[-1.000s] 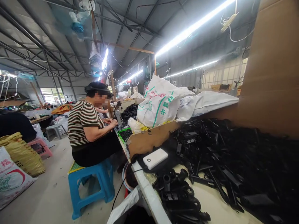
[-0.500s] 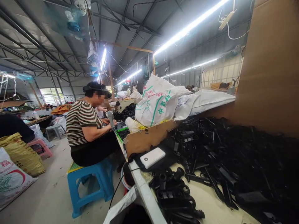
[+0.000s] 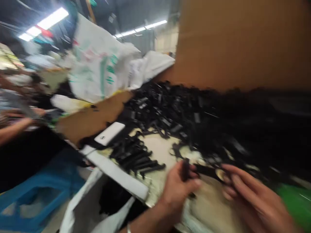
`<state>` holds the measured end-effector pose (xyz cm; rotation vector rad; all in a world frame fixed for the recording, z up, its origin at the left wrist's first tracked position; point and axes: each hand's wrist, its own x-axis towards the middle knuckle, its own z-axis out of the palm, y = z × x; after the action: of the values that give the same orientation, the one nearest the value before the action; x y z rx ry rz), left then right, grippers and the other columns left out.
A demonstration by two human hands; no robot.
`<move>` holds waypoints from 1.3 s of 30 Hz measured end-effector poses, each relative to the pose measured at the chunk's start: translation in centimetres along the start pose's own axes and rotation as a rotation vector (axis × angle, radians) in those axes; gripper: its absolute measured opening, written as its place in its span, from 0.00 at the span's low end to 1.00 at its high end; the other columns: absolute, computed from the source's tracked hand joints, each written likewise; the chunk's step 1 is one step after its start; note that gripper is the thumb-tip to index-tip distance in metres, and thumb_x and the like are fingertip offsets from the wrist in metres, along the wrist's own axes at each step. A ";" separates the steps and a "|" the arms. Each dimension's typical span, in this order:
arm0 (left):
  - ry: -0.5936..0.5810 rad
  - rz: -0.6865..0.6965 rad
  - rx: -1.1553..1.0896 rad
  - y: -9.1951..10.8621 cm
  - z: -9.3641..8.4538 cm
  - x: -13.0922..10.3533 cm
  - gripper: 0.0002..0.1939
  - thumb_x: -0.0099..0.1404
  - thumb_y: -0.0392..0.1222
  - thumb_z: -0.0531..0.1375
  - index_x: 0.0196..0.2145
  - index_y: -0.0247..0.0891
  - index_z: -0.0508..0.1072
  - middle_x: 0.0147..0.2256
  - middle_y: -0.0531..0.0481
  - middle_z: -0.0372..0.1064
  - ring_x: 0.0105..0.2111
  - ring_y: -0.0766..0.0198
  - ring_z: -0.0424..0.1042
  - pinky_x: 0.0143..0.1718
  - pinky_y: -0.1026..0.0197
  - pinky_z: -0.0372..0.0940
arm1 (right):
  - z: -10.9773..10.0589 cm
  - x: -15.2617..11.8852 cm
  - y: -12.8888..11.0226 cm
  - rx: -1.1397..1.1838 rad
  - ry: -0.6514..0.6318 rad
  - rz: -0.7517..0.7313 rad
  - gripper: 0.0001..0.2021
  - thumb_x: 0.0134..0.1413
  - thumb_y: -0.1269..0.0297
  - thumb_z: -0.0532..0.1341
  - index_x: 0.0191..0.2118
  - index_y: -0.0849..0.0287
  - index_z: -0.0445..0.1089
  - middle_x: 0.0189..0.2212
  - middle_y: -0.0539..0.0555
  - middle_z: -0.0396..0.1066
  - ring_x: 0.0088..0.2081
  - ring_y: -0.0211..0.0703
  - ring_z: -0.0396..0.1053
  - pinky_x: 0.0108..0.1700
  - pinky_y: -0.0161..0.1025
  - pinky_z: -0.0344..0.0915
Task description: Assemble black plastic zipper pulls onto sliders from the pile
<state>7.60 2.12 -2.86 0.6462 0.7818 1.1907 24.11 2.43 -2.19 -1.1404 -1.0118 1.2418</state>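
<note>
My left hand [image 3: 178, 186] is closed around a black plastic piece [image 3: 185, 170] whose end sticks up between thumb and fingers. To its right, my right hand [image 3: 252, 192] has its fingers pinched together; motion blur hides what they hold, though a ring shape shows at the fingertips. Both hands are over the near part of the table [image 3: 155, 145]. Beyond them lies a big heap of black plastic parts [image 3: 167, 110], long pieces with some ringed ends. A row of similar black parts [image 3: 138, 158] lies left of my left hand.
A white power bank [image 3: 109, 133] lies near a cardboard divider [image 3: 94, 119]. Behind stand white woven sacks [image 3: 97, 61] and a tall cardboard sheet [image 3: 243, 45]. An open white bag [image 3: 82, 197] hangs at the table edge. Left are a blue stool [image 3: 36, 197] and a co-worker's arm [image 3: 17, 129].
The view has swung right and down toward the table. Both my hands have come into sight, the left with a black plastic piece. The co-worker is now mostly out of frame.
</note>
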 end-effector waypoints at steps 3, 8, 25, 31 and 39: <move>0.139 0.043 0.105 -0.5 -0.1 0.9 0.22 0.49 0.35 0.71 0.43 0.37 0.73 0.32 0.54 0.65 0.32 0.70 0.64 0.37 0.67 0.60 | -1.7 -1.5 -0.2 0.239 0.065 0.126 0.15 0.48 0.58 0.69 0.43 0.53 0.74 0.31 0.50 0.65 0.25 0.31 0.62 0.25 0.29 0.66; 0.090 -0.049 0.120 -0.1 0.4 0.9 0.24 0.48 0.37 0.70 0.44 0.34 0.73 0.37 0.50 0.68 0.29 0.72 0.64 0.28 0.68 0.58 | -1.6 -1.7 -0.2 0.359 0.070 0.167 0.11 0.50 0.62 0.68 0.41 0.53 0.74 0.31 0.48 0.63 0.26 0.29 0.60 0.26 0.26 0.64; 0.213 0.063 0.238 0.7 0.4 3.0 0.11 0.51 0.32 0.64 0.35 0.32 0.70 0.27 0.54 0.65 0.18 0.75 0.58 0.20 0.67 0.53 | 1.7 -1.0 0.7 -1.216 -0.334 -0.339 0.17 0.63 0.65 0.52 0.55 0.53 0.68 0.53 0.59 0.66 0.52 0.54 0.66 0.52 0.53 0.66; 0.082 0.110 0.267 1.8 -0.6 2.4 0.15 0.56 0.32 0.61 0.43 0.36 0.73 0.37 0.51 0.68 0.32 0.69 0.65 0.33 0.67 0.60 | -2.4 -1.6 0.1 -0.934 -0.144 -0.083 0.20 0.57 0.51 0.58 0.50 0.56 0.73 0.37 0.58 0.75 0.38 0.52 0.73 0.44 0.50 0.70; -0.235 -0.224 0.174 2.2 -0.5 -2.5 0.16 0.62 0.37 0.61 0.47 0.34 0.66 0.36 0.46 0.68 0.33 0.63 0.71 0.38 0.59 0.67 | -3.9 -3.1 -0.2 -0.966 -0.142 0.003 0.17 0.61 0.57 0.52 0.46 0.58 0.74 0.49 0.60 0.69 0.31 0.42 0.72 0.32 0.41 0.71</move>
<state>5.57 0.23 -0.92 0.8034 0.7415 0.8321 27.70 -1.01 -2.55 -1.7781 -1.8083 0.8217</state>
